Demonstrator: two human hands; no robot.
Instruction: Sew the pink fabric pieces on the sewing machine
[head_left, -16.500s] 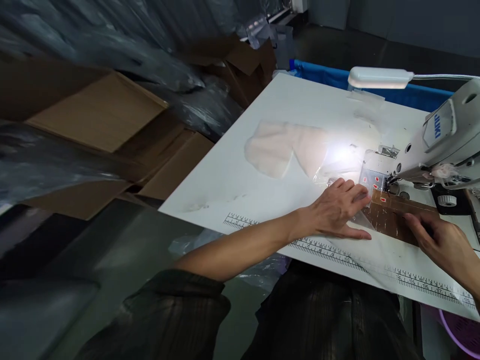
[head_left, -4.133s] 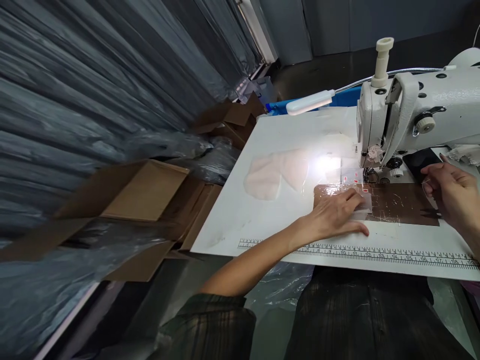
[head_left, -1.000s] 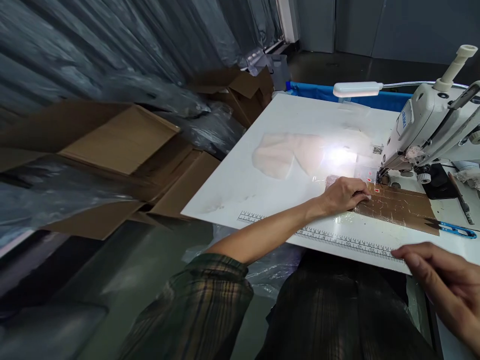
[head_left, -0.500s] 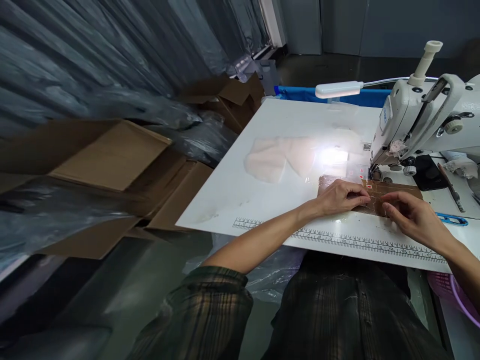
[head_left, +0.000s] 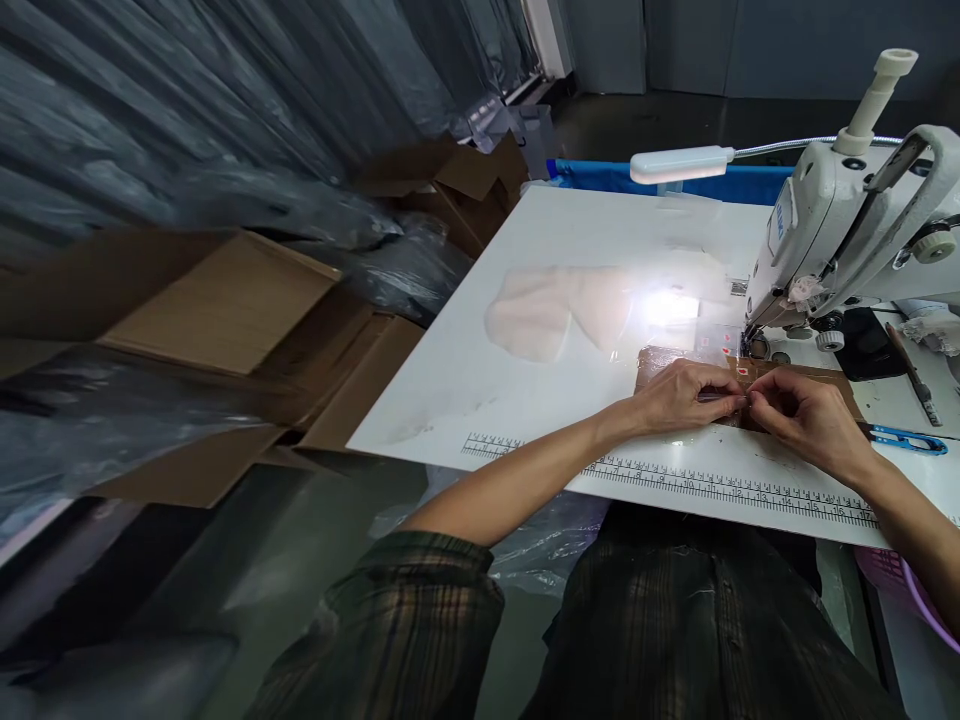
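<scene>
My left hand point(head_left: 686, 393) is pinched shut over a brown taped patch point(head_left: 832, 385) on the table, just in front of the sewing machine's needle area. Its fingertips meet those of my right hand point(head_left: 814, 420), which is also closed in a pinch. Whatever thin or small thing lies between the fingers is too small to make out. Right behind the hands stands the white sewing machine point(head_left: 806, 220). Blue thread snips point(head_left: 907, 439) lie beside my right wrist.
The white table point(head_left: 420, 400) carries a printed ruler point(head_left: 675, 480) along its front edge. A lamp point(head_left: 681, 164) shines over it. At right lie a dark flat object point(head_left: 866, 345) and a pen-like tool point(head_left: 915, 378). Open cardboard boxes point(head_left: 225, 300) stand left; a purple basket point(head_left: 881, 575) sits below right.
My right hand has moved left so its fingertips now meet those of my left hand. My left hand has stayed nearly in place. The view has shifted slightly.
</scene>
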